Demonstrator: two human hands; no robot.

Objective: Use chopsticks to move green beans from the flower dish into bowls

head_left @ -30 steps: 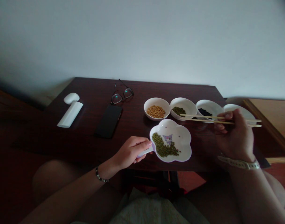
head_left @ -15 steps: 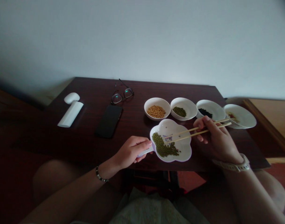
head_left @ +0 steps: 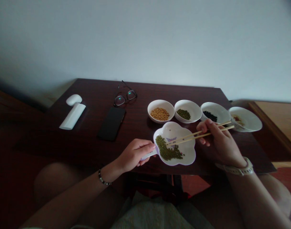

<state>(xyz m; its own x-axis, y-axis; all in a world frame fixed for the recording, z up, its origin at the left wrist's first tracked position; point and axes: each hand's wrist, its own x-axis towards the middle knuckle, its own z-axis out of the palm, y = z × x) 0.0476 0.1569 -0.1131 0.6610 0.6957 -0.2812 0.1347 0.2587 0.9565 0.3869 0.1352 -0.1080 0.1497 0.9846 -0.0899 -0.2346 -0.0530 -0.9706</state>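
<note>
Left hand [head_left: 136, 154] is gripping the dish [head_left: 188, 146] by its handle [head_left: 150, 155], fingers wrapped round, near the table's [head_left: 145, 92] front edge. Right hand [head_left: 220, 143], half curled, is pinching chopsticks [head_left: 193, 138] that are pointing at the green beans [head_left: 168, 153] inside; contact isn't showing from where I'm standing. Four bowls [head_left: 194, 111] are standing in a row behind.

We seemed in a home: on our worktop [head_left: 142, 92], eyeglasses [head_left: 126, 98] lay beyond the phone [head_left: 111, 124], bowls [head_left: 195, 113] stood right of it.
</note>
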